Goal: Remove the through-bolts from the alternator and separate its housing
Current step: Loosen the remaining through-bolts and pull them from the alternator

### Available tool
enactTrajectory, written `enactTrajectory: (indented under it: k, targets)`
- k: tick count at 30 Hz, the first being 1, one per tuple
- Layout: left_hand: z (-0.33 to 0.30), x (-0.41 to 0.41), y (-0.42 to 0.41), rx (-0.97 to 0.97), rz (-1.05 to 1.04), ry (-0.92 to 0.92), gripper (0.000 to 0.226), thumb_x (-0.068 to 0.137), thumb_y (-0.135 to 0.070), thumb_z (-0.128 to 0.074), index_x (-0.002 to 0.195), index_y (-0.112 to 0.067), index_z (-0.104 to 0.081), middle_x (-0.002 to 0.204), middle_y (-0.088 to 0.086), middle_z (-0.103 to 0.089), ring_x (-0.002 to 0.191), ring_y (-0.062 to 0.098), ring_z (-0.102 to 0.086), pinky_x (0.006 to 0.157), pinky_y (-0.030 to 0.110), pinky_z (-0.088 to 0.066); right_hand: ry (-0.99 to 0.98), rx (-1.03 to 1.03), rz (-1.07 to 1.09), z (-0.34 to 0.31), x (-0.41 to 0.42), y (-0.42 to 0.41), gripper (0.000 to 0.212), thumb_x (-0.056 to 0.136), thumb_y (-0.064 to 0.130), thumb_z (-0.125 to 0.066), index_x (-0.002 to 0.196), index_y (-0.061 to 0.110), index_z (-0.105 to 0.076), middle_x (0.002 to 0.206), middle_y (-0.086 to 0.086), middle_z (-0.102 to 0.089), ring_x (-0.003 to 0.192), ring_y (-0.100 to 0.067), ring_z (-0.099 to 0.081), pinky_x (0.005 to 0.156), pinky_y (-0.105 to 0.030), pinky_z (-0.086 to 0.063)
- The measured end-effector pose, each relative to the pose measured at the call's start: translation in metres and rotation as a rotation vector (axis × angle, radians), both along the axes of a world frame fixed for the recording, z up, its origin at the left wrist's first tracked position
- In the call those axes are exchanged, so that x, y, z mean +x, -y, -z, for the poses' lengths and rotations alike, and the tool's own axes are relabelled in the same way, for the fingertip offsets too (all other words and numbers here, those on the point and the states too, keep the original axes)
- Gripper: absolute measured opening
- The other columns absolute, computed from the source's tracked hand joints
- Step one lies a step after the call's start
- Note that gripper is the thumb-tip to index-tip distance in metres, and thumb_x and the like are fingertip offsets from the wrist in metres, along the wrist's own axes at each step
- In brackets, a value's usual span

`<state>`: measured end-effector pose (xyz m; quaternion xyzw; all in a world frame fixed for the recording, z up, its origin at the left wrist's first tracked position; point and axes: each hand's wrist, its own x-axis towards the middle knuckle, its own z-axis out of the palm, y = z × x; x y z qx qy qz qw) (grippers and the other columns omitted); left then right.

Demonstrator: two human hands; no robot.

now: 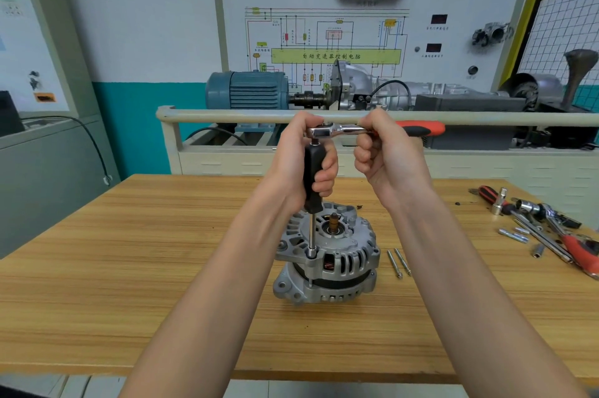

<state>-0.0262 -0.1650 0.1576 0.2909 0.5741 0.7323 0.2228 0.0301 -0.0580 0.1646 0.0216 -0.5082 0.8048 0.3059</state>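
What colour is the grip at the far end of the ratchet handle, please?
Red-orange with a black inset, on the ratchet handle; the head view shows it, beyond the right hand.

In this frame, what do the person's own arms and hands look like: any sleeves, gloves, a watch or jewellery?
Both forearms are bare from the bottom edge of the picture up to the wrists; no sleeve shows. The left hand and the right hand wear no gloves. No watch, bracelet, ring or marking can be seen on the parts in view.

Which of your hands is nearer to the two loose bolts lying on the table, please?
Right. The right hand holds the ratchet above the bolts; the left hand is farther left.
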Motion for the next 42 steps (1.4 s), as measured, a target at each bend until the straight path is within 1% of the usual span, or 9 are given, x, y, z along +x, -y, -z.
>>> enactTrajectory:
  k: [4,18,21,24,27,29,32,36,42]
  targets:
    - [0.003,0.004,-0.003,0.018,-0.013,0.021,0.065,0.092,-0.043,-0.024,0.037,-0.012,-0.040,0.036,0.002,-0.028,0.035,0.016,-0.019,0.045,0.027,-0.015,-0.047,0.072,0.073,-0.001,-0.001,0.001,0.028,0.083,0.000,-0.057,0.060,0.011,-0.046,0.042,0.002,-0.043,0.034,-0.012,-0.039,0.036,-0.019,-0.031]
    - [0.008,0.000,-0.002,0.097,-0.004,0.045,0.053,0.087,-0.042,-0.033,0.042,-0.016,-0.039,0.038,-0.003,-0.028,0.036,0.012,-0.018,0.041,0.023,-0.016,-0.112,0.171,-0.036,0.013,0.000,-0.006,0.033,0.089,-0.001,-0.058,0.064,0.013,-0.044,0.047,0.001,-0.049,0.040,-0.013,-0.046,0.040,-0.021,-0.038]
    - [0.010,-0.001,-0.003,0.114,0.006,0.047,0.053,0.088,-0.041,-0.033,0.042,-0.017,-0.040,0.039,-0.003,-0.028,0.035,0.012,-0.019,0.041,0.024,-0.016,-0.127,0.135,-0.034,0.017,-0.003,-0.006,0.036,0.089,-0.001,-0.058,0.060,0.015,-0.044,0.048,0.001,-0.048,0.041,-0.013,-0.045,0.041,-0.021,-0.038]
    - [0.013,-0.001,-0.005,0.114,-0.010,0.026,0.055,0.091,-0.045,-0.034,0.044,-0.018,-0.040,0.040,-0.005,-0.029,0.036,0.011,-0.019,0.039,0.022,-0.020,-0.175,0.043,-0.050,0.015,-0.004,-0.005,0.024,0.088,0.003,-0.059,0.068,0.012,-0.048,0.059,0.001,-0.052,0.054,-0.012,-0.051,0.055,-0.023,-0.044]
    - [0.016,-0.001,-0.006,0.108,0.004,0.015,0.061,0.088,-0.062,-0.038,0.046,-0.018,-0.041,0.041,-0.005,-0.029,0.037,0.011,-0.021,0.039,0.020,-0.023,-0.310,-0.309,-0.307,0.005,-0.001,-0.003,0.018,0.082,0.018,-0.061,0.068,0.012,-0.052,0.068,-0.001,-0.053,0.066,-0.014,-0.058,0.073,-0.028,-0.050]
    - [0.018,-0.002,-0.004,0.095,0.039,-0.031,0.055,0.078,-0.065,-0.051,0.048,-0.020,-0.042,0.043,-0.006,-0.031,0.037,0.011,-0.023,0.039,0.020,-0.025,-0.413,-0.560,-0.460,0.001,0.000,0.000,0.024,0.077,0.022,-0.062,0.058,0.014,-0.049,0.058,0.001,-0.048,0.054,-0.013,-0.054,0.067,-0.029,-0.049]
    - [0.028,-0.003,-0.002,0.025,0.055,-0.182,0.040,0.077,-0.040,-0.065,0.050,-0.023,-0.041,0.044,-0.008,-0.030,0.037,0.008,-0.024,0.038,0.018,-0.024,-0.476,-0.728,-0.484,0.000,-0.002,0.003,0.032,0.076,0.023,-0.057,0.051,0.019,-0.037,0.042,0.007,-0.029,0.035,-0.009,-0.029,0.045,-0.022,-0.035]
    - [0.039,-0.002,-0.005,0.024,0.103,-0.187,0.049,0.084,-0.027,-0.058,0.044,-0.025,-0.031,0.039,-0.007,-0.023,0.034,0.008,-0.016,0.038,0.014,-0.019,-0.415,-0.727,-0.445,-0.002,-0.010,-0.002,0.042,0.081,0.019,-0.047,0.042,0.018,-0.031,0.035,0.007,-0.020,0.028,-0.009,-0.016,0.034,-0.020,-0.020]
    - [0.039,-0.002,-0.003,0.051,0.077,-0.167,0.047,0.080,-0.017,-0.055,0.043,-0.026,-0.028,0.038,-0.007,-0.021,0.034,0.009,-0.014,0.040,0.015,-0.018,-0.317,-0.687,-0.609,-0.007,-0.029,-0.006,0.051,0.088,0.017,-0.040,0.038,0.017,-0.030,0.031,0.006,-0.021,0.034,-0.009,-0.007,0.036,-0.022,-0.016]
